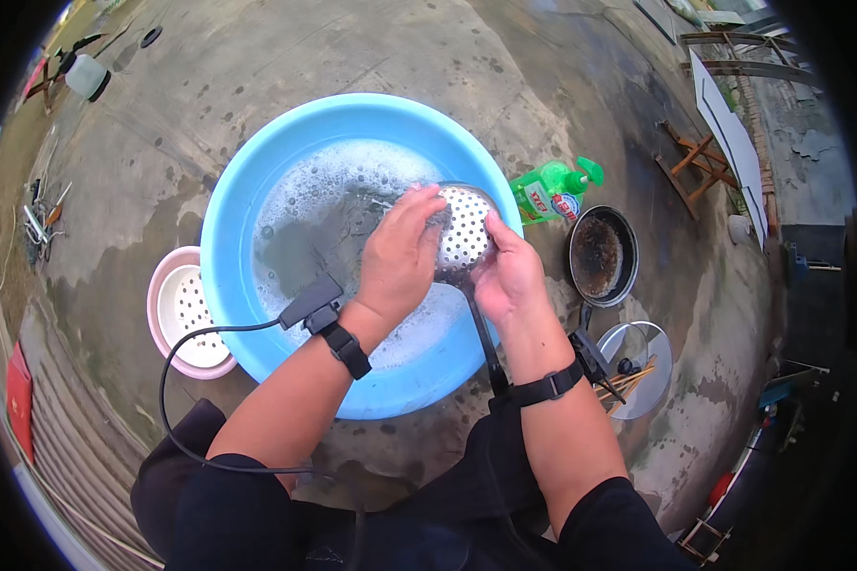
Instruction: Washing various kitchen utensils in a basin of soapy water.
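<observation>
A perforated metal skimmer (464,225) is held over the soapy water near the right side of a large light-blue plastic basin (250,178). My right hand (510,275) grips the rim of its round bowl, thumb on the holes. The dark handle (487,339) slants down across the basin's near rim towards my lap. Against the left edge of the skimmer lies my left hand (400,246), fingers stretched and close together. What is under those fingertips is partly hidden and looks wet. Foam (357,160) floats around a darker patch of water.
Right of the basin are a green pump bottle (548,191), a blackened frying pan (596,253) and a glass lid (653,389) with chopsticks (632,385). A pink basket (158,285) holding a white colander (203,307) stands at left. A cable (168,400) hangs from my left wrist.
</observation>
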A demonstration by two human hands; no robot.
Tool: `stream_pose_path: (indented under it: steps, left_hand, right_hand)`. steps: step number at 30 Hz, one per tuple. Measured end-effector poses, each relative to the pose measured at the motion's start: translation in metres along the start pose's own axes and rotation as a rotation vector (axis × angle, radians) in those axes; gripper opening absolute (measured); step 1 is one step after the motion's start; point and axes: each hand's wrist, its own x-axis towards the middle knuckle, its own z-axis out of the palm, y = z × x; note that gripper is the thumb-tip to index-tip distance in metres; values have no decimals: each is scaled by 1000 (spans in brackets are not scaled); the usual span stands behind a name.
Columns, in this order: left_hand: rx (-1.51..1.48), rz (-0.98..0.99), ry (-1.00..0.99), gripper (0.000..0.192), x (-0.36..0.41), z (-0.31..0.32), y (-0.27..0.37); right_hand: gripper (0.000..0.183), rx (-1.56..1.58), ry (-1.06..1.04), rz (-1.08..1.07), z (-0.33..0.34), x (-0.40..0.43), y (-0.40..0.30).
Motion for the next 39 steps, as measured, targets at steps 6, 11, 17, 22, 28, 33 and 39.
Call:
stream_pose_path:
  steps: [6, 11, 17, 22, 28, 33, 39]
  left_hand:
    - [202, 370, -57, 27, 4, -2, 12]
    - [46, 176, 11, 23, -1, 4, 4]
    - [-73, -304, -8, 30, 37, -25, -14]
    - [100, 221, 53, 27, -4, 2, 12]
    - [6, 253, -12, 22, 36, -10, 17]
    - [-37, -375, -143, 25, 40, -36, -47]
    - [375, -450, 167, 27, 22, -77, -133]
  right_hand:
    - [42, -14, 27, 75, -4, 8, 3]
    - [40, -12, -22, -5, 4, 3, 3]
    - [46, -64, -122, -42, 7, -11, -5]
    - [43, -223, -139, -105, -13, -12, -27]
    - [46, -264, -297, -55, -15, -14, -18]
    - [47, -286, -293, -51, -20, -19, -28]
    - [36, -316, -226, -169, -18, -8, -28]
